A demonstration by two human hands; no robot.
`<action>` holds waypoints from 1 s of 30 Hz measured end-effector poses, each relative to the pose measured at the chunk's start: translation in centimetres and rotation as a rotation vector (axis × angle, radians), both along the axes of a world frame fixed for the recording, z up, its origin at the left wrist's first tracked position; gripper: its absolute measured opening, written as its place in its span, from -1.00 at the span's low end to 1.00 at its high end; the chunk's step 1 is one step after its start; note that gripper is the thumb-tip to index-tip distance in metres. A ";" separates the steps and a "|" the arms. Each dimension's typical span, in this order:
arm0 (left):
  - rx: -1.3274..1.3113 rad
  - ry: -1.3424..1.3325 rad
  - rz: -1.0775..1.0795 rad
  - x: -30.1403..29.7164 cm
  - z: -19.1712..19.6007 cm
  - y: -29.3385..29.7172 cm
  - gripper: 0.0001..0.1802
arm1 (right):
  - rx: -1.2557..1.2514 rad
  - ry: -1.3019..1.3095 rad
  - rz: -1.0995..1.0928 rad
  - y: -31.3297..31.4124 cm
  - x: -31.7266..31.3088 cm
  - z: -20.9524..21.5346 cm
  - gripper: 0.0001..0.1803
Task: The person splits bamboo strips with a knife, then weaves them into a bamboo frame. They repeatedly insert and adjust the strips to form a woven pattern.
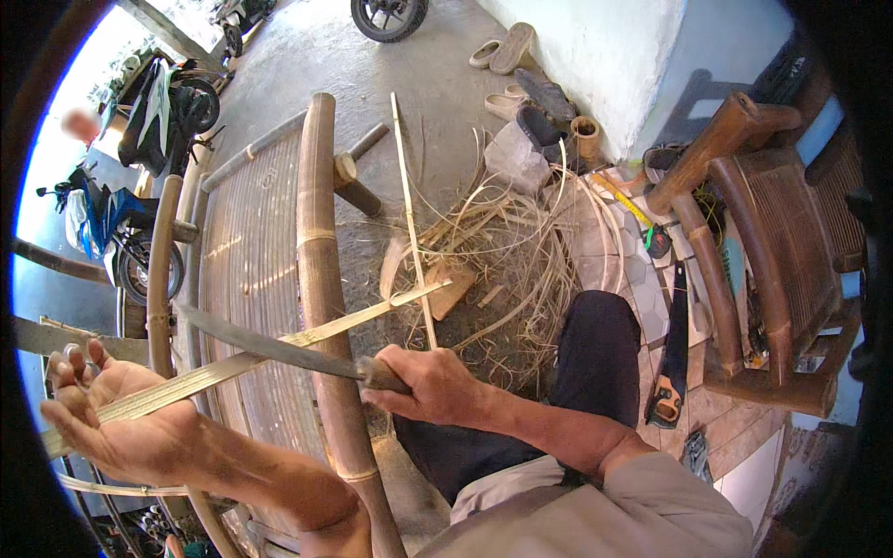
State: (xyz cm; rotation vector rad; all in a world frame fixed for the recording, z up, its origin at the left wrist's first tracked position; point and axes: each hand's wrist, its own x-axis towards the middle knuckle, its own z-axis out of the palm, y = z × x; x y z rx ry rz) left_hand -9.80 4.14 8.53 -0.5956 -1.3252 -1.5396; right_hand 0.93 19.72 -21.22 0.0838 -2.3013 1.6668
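My right hand (pixel 428 383) is closed round the handle of a long knife (pixel 307 357), whose dark blade points left. The blade crosses a pale bamboo strip (pixel 358 318) above the bamboo bench (pixel 251 214). The strip slants from the lower left up to the right. My left hand (pixel 130 409) is palm up with the strip lying across it, near the thumb; its fingers curl upward. A second thin bamboo strip (pixel 409 205) stands beyond the bench's thick rail (pixel 321 232), its lower end hidden behind the first strip.
Curled bamboo shavings (pixel 521 246) litter the floor beside a wood block (pixel 451 290). At right are a tape measure (pixel 657 242), a handsaw (pixel 672 372) and a bamboo chair (pixel 772 242). Footwear (pixel 512 48) lies by the wall; motorbikes (pixel 116 223) stand at left.
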 end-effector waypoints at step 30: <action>0.090 -0.126 0.042 -3.8 -0.4 -3.8 -0.75 | 0.415 -0.404 -0.004 1.6 -1.1 -10.0 -0.41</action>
